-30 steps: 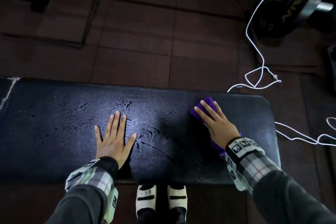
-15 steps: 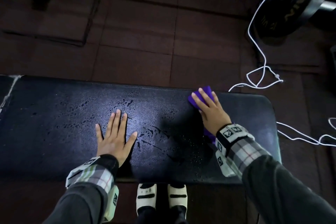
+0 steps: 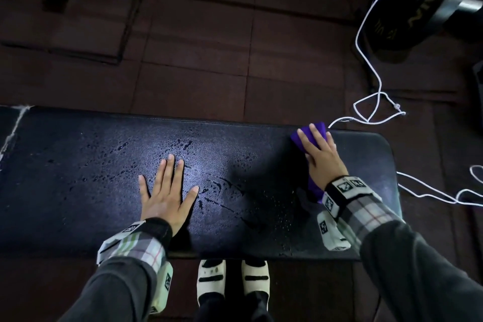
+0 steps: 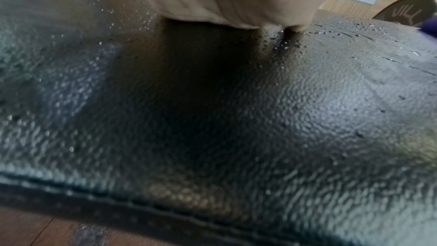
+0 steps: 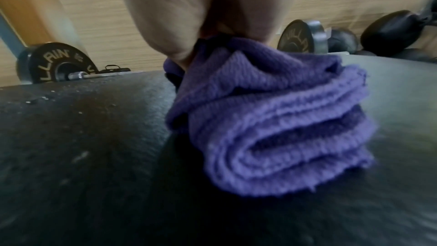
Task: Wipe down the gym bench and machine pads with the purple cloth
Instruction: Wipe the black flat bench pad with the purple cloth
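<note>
Black textured vinyl worktop (image 3: 235, 165) wet with droplets: bare stretch between the flat left hand (image 3: 167, 196) and the right hand (image 3: 322, 159), plus open pad left of the left hand and at the right end. Folded purple knit cloth (image 5: 272, 122) under the right hand sits at the far edge. White cord (image 3: 371, 102) loops on the floor just beyond.

Folded purple cloth (image 3: 317, 130) on wet bench (image 3: 78, 165)

At the lower left of the head view, the left sleeve (image 3: 112, 285) was dark grey over a plaid cuff. The right sleeve (image 3: 418, 269) matched, lower right. White wristbands (image 3: 347, 187) carried black square markers. White slippers (image 3: 232, 278) had black stripes.
</note>
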`<state>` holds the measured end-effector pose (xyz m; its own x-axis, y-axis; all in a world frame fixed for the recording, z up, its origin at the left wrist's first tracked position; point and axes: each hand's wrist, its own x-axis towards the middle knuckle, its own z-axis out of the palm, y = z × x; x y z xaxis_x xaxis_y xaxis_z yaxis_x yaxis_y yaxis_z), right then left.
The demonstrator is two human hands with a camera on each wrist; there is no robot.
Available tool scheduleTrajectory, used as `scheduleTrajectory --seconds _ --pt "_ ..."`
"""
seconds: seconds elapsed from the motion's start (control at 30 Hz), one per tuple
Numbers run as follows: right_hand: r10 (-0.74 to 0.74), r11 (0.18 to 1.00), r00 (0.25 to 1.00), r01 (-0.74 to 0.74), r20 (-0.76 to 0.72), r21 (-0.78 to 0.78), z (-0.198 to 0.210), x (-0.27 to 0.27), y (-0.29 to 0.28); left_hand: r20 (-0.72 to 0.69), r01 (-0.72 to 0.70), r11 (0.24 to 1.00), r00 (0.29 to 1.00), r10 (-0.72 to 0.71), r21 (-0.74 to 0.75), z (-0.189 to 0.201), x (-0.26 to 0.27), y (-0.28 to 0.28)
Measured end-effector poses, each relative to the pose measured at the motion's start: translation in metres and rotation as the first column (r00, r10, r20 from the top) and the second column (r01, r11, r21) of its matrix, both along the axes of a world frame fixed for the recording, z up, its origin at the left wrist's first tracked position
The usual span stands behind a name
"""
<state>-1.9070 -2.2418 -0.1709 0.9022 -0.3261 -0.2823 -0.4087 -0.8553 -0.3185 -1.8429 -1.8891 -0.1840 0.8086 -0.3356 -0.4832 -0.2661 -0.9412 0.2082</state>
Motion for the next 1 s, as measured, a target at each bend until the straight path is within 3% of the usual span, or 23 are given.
scheduleTrajectory --seconds 0.13,0.33,0.4,0.57,0.7,0.77,0.87,1.0 --pt "0.176 0.984 0.984 -0.176 0.016 0.013 -0.006 0.000 0.029 -0.009 0.007 1.000 1.000 -0.007 0.001 0.001 0.000 0.000" --pt "0.469 0.883 0.881 -0.466 0.055 -0.057 -0.012 -0.065 0.038 -0.025 0.013 1.000 1.000 -0.013 -0.003 0.003 0.000 0.000" --pt "0.449 0.893 0.893 -0.448 0.016 -0.049 -0.009 -0.077 0.021 -0.026 0.015 1.000 1.000 -0.015 -0.002 0.002 0.000 0.001" --pt "0.116 0.993 0.991 -0.116 -0.063 0.004 0.003 -0.056 -0.002 -0.037 0.017 1.000 0.999 -0.017 0.008 0.003 0.000 0.000" --pt "0.055 0.999 0.996 -0.055 -0.069 0.002 0.004 -0.021 0.013 -0.038 0.019 1.000 0.999 -0.019 0.016 0.004 0.000 0.001" --pt "0.086 0.996 0.995 -0.085 -0.049 0.027 0.002 -0.017 0.028 -0.041 0.022 1.000 0.999 -0.021 0.017 0.004 0.001 0.000" --pt "0.261 0.964 0.965 -0.263 0.037 0.035 -0.004 -0.034 0.045 -0.042 0.023 1.000 0.999 -0.022 0.013 0.004 0.001 -0.001" --pt "0.430 0.903 0.902 -0.430 -0.026 0.019 -0.006 -0.071 0.034 -0.037 0.025 1.000 0.999 -0.024 0.011 0.004 0.001 0.000"
